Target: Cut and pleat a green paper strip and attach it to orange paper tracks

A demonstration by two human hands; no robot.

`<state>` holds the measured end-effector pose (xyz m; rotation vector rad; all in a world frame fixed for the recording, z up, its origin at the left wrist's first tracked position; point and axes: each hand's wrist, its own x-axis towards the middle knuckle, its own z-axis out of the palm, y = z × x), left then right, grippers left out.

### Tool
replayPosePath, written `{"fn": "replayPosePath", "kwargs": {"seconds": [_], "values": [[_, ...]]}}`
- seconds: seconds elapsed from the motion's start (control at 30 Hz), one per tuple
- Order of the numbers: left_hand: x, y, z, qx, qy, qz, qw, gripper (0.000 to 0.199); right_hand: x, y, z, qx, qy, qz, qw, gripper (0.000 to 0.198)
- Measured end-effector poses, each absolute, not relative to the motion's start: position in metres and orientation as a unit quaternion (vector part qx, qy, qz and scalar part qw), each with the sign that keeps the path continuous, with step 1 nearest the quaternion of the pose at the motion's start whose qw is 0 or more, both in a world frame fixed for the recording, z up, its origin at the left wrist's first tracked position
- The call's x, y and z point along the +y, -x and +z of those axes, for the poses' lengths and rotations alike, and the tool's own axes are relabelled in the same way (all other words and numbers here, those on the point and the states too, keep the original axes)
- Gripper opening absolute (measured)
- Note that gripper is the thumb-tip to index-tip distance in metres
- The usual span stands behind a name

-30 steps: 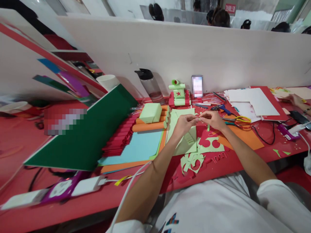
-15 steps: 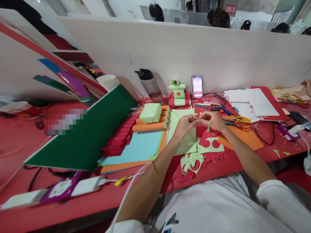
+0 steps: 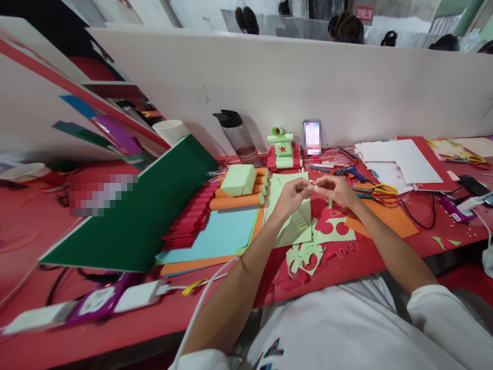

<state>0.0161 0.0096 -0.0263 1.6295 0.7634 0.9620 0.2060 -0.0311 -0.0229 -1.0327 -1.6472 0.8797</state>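
My left hand (image 3: 295, 195) and my right hand (image 3: 338, 190) meet above the table, fingertips pinched together around a small pale piece (image 3: 315, 188), too tiny to identify further. Below my left hand lies a light green paper sheet (image 3: 283, 234). Light green paper offcuts with round holes (image 3: 336, 229) are on the red tabletop under my right hand. Behind the hands stands a rolled-paper model (image 3: 284, 149) in green and red with a red star. Orange paper rolls (image 3: 236, 201) topped by a light green paper box (image 3: 239, 180) are left of my left hand.
Scissors with yellow and red handles (image 3: 385, 191) lie right of my right hand, near orange paper (image 3: 396, 218). A water bottle (image 3: 241, 136) and a phone (image 3: 313, 137) stand by the partition. A dark green board (image 3: 134, 216) leans at left; a white cable (image 3: 204, 303) passes my left forearm.
My fingertips have shifted slightly, and the small pale piece between them shows more clearly. Another person's hand at the far right edge has gone out of view.
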Motion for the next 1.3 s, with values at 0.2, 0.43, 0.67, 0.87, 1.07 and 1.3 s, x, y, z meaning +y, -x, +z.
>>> {"fn": "replayPosePath", "kwargs": {"seconds": [0.2,0.43,0.67,0.87,1.07,1.3], "values": [[0.008,-0.017,-0.026,0.3,-0.663,0.359,0.584,0.044,-0.027,-0.21,-0.023,-0.674,0.44,0.332,0.491,0.024],[0.012,-0.021,-0.035,0.31,-0.742,0.364,0.47,0.036,-0.027,-0.212,-0.021,-0.691,0.457,0.315,0.463,0.021],[0.014,-0.021,-0.038,0.323,-0.715,0.366,0.501,0.039,-0.027,-0.213,-0.021,-0.674,0.469,0.317,0.475,0.023],[0.015,-0.015,-0.03,0.34,-0.683,0.4,0.508,0.042,-0.024,-0.222,-0.021,-0.656,0.472,0.329,0.489,0.027],[0.027,-0.006,-0.032,0.374,-0.66,0.423,0.495,0.044,-0.023,-0.231,-0.02,-0.653,0.491,0.324,0.478,0.029],[0.043,0.005,-0.033,0.386,-0.612,0.483,0.493,0.043,-0.021,-0.24,-0.018,-0.67,0.504,0.289,0.463,0.023]]}}
